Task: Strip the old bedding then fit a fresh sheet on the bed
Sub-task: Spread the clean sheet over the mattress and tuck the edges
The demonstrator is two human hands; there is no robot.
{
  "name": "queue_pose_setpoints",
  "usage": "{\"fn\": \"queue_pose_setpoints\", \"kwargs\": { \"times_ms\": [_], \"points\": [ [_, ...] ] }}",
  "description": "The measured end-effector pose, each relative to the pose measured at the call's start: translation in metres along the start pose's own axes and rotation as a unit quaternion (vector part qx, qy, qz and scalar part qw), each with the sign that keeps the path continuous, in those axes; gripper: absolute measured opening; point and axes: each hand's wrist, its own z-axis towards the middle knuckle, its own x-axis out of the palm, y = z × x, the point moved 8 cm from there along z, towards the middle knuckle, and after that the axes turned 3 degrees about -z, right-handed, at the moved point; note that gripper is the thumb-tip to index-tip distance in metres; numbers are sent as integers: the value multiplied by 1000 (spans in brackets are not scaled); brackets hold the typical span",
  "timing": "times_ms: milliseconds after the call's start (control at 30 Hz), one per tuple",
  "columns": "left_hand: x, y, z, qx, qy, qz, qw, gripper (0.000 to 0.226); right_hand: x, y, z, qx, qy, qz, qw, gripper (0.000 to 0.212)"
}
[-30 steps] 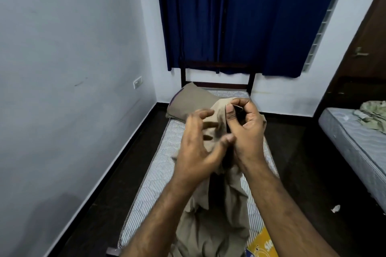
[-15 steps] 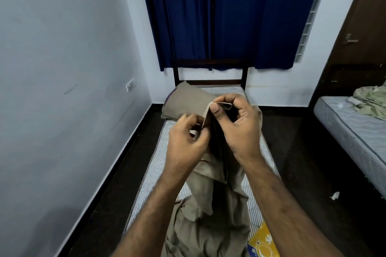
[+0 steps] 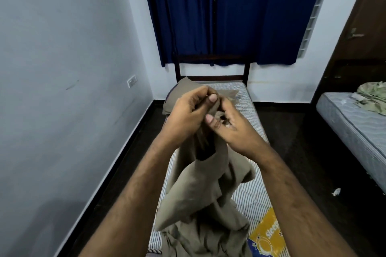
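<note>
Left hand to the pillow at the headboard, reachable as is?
Probably not right now. The left hand is gripping the bunched sheet with the right hand, and the pillow lies beyond them on the mattress. Nothing else blocks it.

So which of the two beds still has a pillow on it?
The striped mattress straight ahead: a brown pillow lies at its head. The grey mattress on the right holds only crumpled cloth.

Crumpled khaki sheet (image 3: 200, 204) over striped mattress (image 3: 248, 196).
</note>
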Motion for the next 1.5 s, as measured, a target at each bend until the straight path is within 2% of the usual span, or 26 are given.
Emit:
{"fn": "queue_pose_setpoints", "kwargs": {
  "times_ms": [67,167,300,400,467,500,567,600,633,667,733,767,833,867,933,1000,1067,1133,1200,1233,1267,1300,1367,1433,1467,1500],
  "points": [
    [-3,-6,1,13,1,14,1000,16,7,-7,3,14,10,77,997,38],
    [-15,-12,0,44,-30,13,998,19,13,-28,7,33,14,96,995,14],
    [-34,-22,-5,79,-100,-51,990,20,23,-63,6,70,68,-74,993,25],
    [-43,-15,-13,68,-145,-54,986,20,9,-79,5,119,17,-225,967,37],
    [-43,-2,-17,42,-141,22,989,15,-12,-69,7,125,-71,-282,949,29],
    [-44,6,-20,16,-130,113,985,17,-22,-57,8,116,-121,-293,941,21],
    [-42,24,-25,-37,-63,316,946,58,-34,-28,10,61,-194,-275,940,7],
    [-38,31,-26,-46,-21,385,922,79,-36,-6,9,17,-211,-256,943,13],
    [-34,36,-27,-50,16,419,906,89,-36,11,9,-12,-216,-233,948,20],
    [-33,37,-28,-55,33,429,901,85,-34,21,11,-27,-211,-203,956,26],
    [-38,32,-25,-49,-6,394,918,49,-24,17,20,6,-159,-114,981,41],
    [-45,29,-24,-62,-44,346,935,41,-15,10,23,37,-120,-51,991,51],
    [-59,19,-25,-75,-123,235,961,40,4,0,22,65,-63,44,995,67],
    [-66,12,-23,-67,-157,192,966,37,9,0,19,62,-47,60,995,67],
    [-78,5,-14,-59,-195,154,967,23,16,-3,11,77,-13,67,995,49],
    [-83,-2,-4,-58,-201,110,972,11,25,-11,3,103,45,-14,994,30],
    [-86,-9,1,-66,-222,-32,972,20,23,-35,-4,143,47,-160,976,11],
    [-88,-5,-3,-110,-244,-197,943,22,5,-62,-11,200,-20,-253,946,21],
    [-82,9,-7,-177,-209,-340,900,29,-21,-71,-23,230,-148,-247,930,11],
    [-76,14,-11,-200,-186,-387,881,31,-34,-63,-30,226,-231,-201,925,10],
    [-73,16,-15,-207,-160,-388,884,32,-45,-53,-37,202,-307,-143,919,13],
    [-70,16,-17,-186,-124,-341,913,33,-50,-36,-37,164,-350,-87,918,16],
    [-52,2,-19,-103,17,-161,981,35,-47,7,-26,70,-333,-62,938,19],
    [-16,-11,-33,-54,203,0,978,48,-35,40,-14,33,-261,-114,958,21],
    [-5,-10,-33,-34,244,83,966,48,-31,49,-10,30,-231,-149,961,25],
    [-2,-10,-29,-15,237,170,957,36,-28,54,-11,32,-212,-192,958,27]
  ]
}}
